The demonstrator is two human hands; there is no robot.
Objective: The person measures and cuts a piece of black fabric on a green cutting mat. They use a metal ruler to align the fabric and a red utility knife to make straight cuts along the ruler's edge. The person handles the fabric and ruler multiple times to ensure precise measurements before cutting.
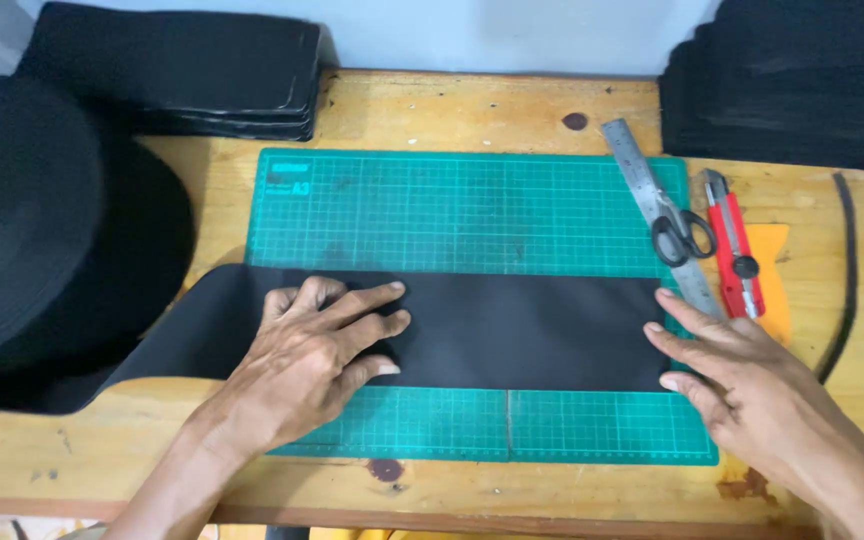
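My left hand (317, 345) presses flat, fingers spread, on the black strip (512, 330) lying across the green cutting mat (452, 210). My right hand (742, 385), open, touches its three o'clock end, below the steel ruler (652, 200).

The left hand (317, 345) lies flat over part of a black fabric strip (512, 330), hiding the cloth beneath its palm. The strip's left end vanishes under a large black roll (42, 220), itself cut off by the picture's left edge. The right hand (742, 385) covers the strip's right end and a corner of the green cutting mat (452, 210); its forearm runs out at the lower right. Black stacked pieces (792, 80) are cropped at the top right. The desk (472, 105) is cut short at the bottom edge.
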